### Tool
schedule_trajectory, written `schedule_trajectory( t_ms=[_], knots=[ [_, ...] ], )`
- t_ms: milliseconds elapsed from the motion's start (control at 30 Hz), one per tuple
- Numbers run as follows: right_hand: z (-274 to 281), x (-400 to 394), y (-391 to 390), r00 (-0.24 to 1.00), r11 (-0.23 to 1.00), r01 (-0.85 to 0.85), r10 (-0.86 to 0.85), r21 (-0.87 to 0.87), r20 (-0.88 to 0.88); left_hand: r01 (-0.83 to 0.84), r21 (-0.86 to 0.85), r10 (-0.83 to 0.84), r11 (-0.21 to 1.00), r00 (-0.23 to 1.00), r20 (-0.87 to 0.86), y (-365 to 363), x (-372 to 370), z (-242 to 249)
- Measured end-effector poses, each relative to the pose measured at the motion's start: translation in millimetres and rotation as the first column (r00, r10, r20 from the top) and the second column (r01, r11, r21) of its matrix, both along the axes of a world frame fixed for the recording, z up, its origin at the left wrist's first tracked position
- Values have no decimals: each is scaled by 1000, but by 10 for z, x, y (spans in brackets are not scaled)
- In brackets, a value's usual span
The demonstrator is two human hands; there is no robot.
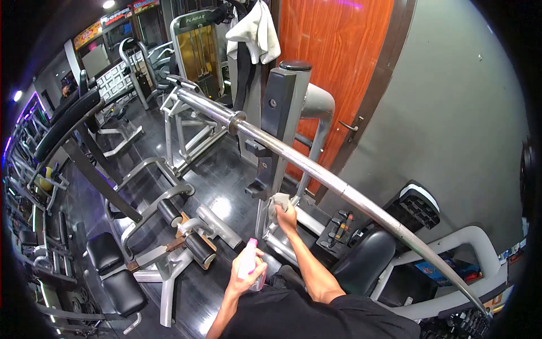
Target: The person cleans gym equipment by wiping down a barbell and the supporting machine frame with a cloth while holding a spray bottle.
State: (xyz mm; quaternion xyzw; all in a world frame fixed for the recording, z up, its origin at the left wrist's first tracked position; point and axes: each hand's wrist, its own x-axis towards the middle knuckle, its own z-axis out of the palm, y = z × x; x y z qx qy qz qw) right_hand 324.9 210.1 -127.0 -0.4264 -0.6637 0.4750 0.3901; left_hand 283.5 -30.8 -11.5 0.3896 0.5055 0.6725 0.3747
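Note:
My left hand [236, 278] is wrapped around a white and pink spray bottle [248, 260], held low in front of my body. My right hand [287, 219] grips a crumpled light grey cloth [279, 202], which overlaps the lower part of the rack upright [276, 107] in this view. Black hooks stick out from that upright just above the cloth. A bare steel barbell [333, 182] crosses diagonally over the rack, above both hands.
A bench with a black pad [366, 257] stands right of my right arm. Left are a machine with padded rollers [200, 248] and a black seat [123, 291]. White towels [257, 34] hang near the orange door [333, 51]. A person [66, 90] is far back left.

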Motion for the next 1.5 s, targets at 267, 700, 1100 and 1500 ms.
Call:
schedule_trajectory(
  t_ms=[267, 700, 1100, 1500],
  knots=[
    [1422, -328, 301, 903, 832, 377, -232, 406, -362, 117, -90, -134, 989, 967, -218, 21, 0, 185],
    [18, -73, 117, 964, 976, 217, -208, 35, -162, 60, -74, -74, 995, 977, -202, -64, -40, 84],
    [584, -439, 126, 979, 797, 205, -176, 567, -107, -79, -61, 70, 995, 989, -132, -208, 134, -80],
    [-556, 454, -441, 738, 751, -292, -218, -592, -639, -198, -71, 200, 978, 980, 12, -288, 451, -343]
  ],
)
